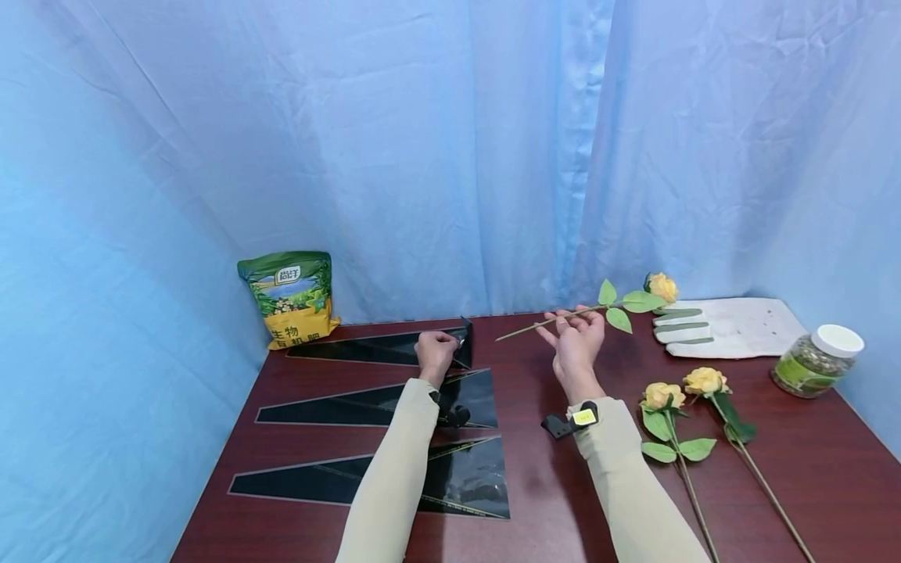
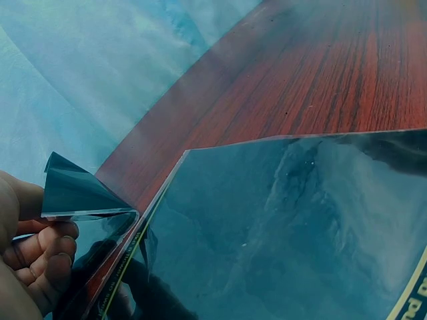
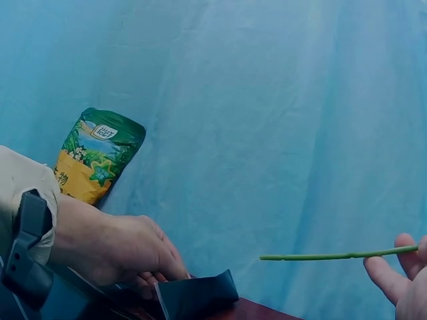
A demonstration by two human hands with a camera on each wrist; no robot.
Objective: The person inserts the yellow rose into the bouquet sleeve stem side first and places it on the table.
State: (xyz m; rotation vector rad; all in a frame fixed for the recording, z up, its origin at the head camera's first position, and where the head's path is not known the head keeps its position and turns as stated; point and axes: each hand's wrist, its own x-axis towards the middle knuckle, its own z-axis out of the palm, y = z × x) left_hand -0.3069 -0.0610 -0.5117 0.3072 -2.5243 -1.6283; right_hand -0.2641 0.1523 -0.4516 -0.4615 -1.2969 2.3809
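Observation:
My left hand [image 1: 435, 356] pinches the wide right end of the farthest black flower sleeve [image 1: 359, 349], and the edge is lifted off the table there. In the left wrist view the raised flap [image 2: 83, 190] stands up beside the thumb and curled fingers. My right hand [image 1: 579, 352] holds a yellow artificial rose [image 1: 663, 288] by its green stem [image 3: 327, 257], between thumb and fingers. The rose lies nearly level in the air, bloom to the right, and its bare stem end points left toward the sleeve. A gap separates that stem end from the lifted flap.
Two more black sleeves, a middle one [image 1: 324, 410] and a near one [image 1: 303, 478], lie flat. Two yellow roses [image 1: 664, 396] rest at right. Behind them are a white glove [image 1: 746, 327] and a lidded jar [image 1: 816, 363]. A fertilizer bag [image 1: 292, 297] stands back left.

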